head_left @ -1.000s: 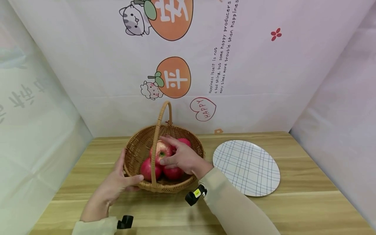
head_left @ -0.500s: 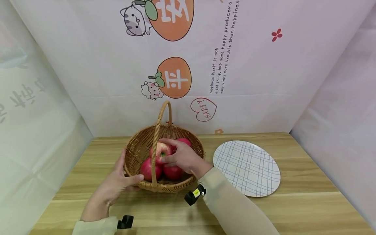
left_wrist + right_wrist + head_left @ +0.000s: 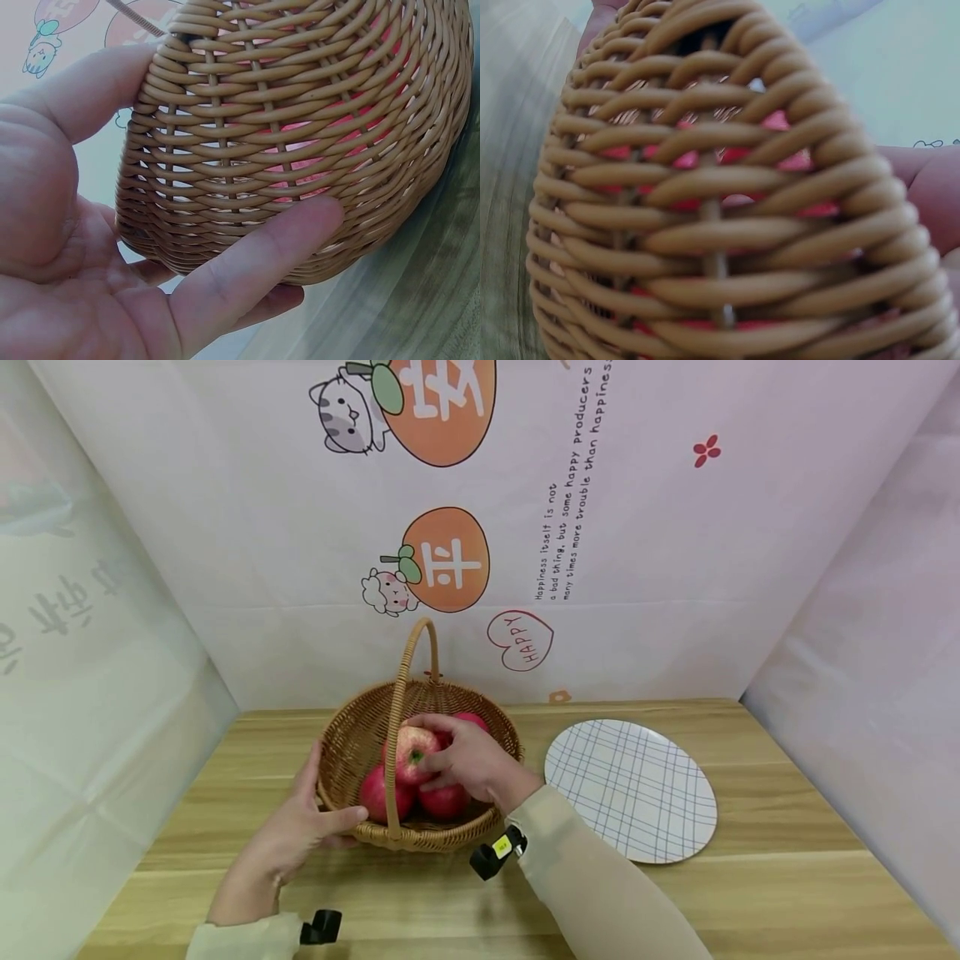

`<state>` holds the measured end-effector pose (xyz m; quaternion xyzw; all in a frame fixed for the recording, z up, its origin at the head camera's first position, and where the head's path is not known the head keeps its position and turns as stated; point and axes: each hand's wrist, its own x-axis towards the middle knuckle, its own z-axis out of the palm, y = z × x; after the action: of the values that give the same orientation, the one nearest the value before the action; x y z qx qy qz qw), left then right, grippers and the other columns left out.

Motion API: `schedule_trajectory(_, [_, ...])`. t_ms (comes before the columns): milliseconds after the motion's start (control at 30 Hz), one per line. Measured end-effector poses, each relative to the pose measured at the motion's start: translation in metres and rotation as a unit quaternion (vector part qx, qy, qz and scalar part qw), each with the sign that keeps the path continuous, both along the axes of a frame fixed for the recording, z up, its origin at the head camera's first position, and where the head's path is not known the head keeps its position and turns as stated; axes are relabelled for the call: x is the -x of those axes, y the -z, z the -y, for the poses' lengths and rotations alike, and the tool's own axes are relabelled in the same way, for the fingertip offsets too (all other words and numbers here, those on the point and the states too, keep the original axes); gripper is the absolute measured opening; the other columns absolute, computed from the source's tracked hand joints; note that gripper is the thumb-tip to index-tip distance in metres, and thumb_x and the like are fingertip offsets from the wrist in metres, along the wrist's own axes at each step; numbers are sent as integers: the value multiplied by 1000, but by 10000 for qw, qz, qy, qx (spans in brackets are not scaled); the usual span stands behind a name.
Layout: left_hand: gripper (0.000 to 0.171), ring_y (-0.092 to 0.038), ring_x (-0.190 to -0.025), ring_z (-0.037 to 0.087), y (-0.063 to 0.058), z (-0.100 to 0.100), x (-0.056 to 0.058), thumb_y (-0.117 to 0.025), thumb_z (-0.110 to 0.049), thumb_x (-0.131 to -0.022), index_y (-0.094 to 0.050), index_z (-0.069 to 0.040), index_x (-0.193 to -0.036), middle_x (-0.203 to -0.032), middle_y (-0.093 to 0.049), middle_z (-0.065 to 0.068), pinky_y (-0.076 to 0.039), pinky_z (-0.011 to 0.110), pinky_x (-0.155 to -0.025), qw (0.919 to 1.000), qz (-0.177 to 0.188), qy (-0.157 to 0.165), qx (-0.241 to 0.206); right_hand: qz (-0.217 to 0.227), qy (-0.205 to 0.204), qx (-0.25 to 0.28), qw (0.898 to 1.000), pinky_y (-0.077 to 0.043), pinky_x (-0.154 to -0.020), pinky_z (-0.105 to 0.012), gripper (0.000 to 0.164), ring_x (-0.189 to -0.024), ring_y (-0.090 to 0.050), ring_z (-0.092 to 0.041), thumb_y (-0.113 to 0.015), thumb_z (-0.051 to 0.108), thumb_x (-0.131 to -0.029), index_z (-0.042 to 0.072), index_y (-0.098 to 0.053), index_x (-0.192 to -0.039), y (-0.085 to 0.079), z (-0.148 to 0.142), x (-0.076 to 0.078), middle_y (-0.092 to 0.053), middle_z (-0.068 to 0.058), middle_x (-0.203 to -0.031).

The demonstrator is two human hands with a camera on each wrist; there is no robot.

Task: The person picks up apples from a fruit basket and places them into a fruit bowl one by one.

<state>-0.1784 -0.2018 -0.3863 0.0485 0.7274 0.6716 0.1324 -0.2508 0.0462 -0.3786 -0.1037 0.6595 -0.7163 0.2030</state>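
Note:
A round wicker basket (image 3: 351, 739) with a tall arched handle (image 3: 405, 681) stands on the table, holding several red apples. My left hand (image 3: 291, 828) grips its near left side, thumb at the rim; in the left wrist view the fingers lie along the outside of the woven wall (image 3: 247, 142). Inside the basket, my right hand (image 3: 474, 762) holds the top apple (image 3: 409, 750), thumb on the near side and fingers over the far side. Below lie two apples, one at the left (image 3: 375, 795) and one at the right (image 3: 444, 802). The basket wall (image 3: 705, 180) hides most of the right hand in its wrist view.
An oval white plate or mat (image 3: 630, 789) with a blue check pattern lies to the basket's right on the wooden table (image 3: 780, 877). A printed cloth wall (image 3: 630, 635) rises close behind the basket, with cloth walls on both sides.
My right fingers have drawn in a little around the top apple, which has turned slightly. The left hand and the basket have stayed in place.

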Motion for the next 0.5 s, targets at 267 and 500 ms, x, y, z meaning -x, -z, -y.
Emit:
schedule_trajectory(267, [123, -57, -111, 44, 0, 0, 0, -76, -2, -87, 20, -38, -155, -157, 32, 13, -54, 56, -77, 10000, -44, -14, 32, 228, -108, 453, 9987, -55, -73, -56, 65, -88, -68, -37, -65, -17, -81, 14, -59, -138, 0, -3, 1, -54, -19, -128])
schedule_trajectory(500, [126, -47, -122, 53, 0, -1, -1, -79, -2, -84, 19, -39, -156, -157, 32, 14, -53, 57, -78, 9999, -16, -86, -80, 603, 137, 1071, 9923, -53, -76, -59, 66, -108, -60, -37, -64, -19, -82, 13, -58, -139, -5, -10, 0, -48, -16, -138])
